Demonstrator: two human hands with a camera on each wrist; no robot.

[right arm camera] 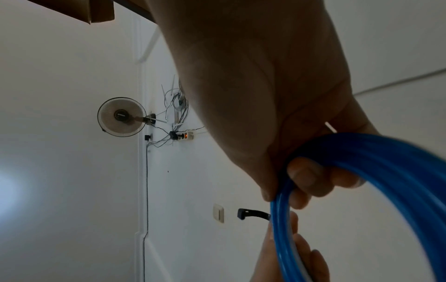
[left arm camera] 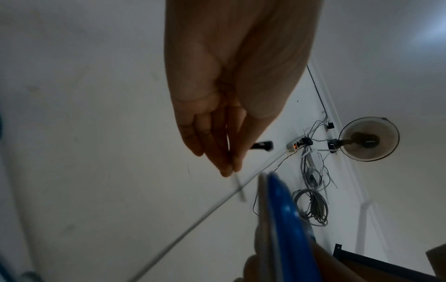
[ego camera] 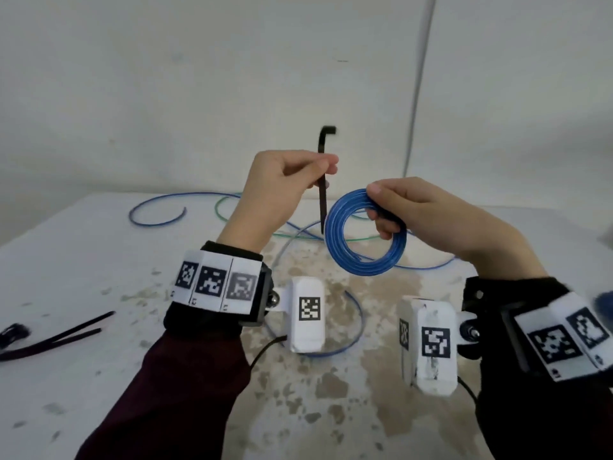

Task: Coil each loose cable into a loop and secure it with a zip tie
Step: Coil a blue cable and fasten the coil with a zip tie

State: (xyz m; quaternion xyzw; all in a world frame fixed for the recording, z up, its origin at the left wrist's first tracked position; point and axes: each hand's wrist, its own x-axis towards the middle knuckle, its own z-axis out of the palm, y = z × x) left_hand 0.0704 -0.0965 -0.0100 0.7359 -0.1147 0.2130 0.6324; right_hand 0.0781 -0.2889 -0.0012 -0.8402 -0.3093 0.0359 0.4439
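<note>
Your right hand (ego camera: 428,214) grips the blue coil (ego camera: 365,234) by its top edge, fingers curled through the ring, holding it up in the air. Your left hand (ego camera: 282,190) pinches the black zip tie (ego camera: 322,194) upright, its pointed tip hanging just beside the coil's near edge. Steer that tip through the ring close to your right fingers, where the turns are bunched tight, so that no strand slips out.

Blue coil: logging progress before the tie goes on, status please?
Left hand pinches black zip tie, tip down beside the coil. Right hand grips blue coil, lifted off the table. Tie not yet threaded. Nothing in between.
</note>
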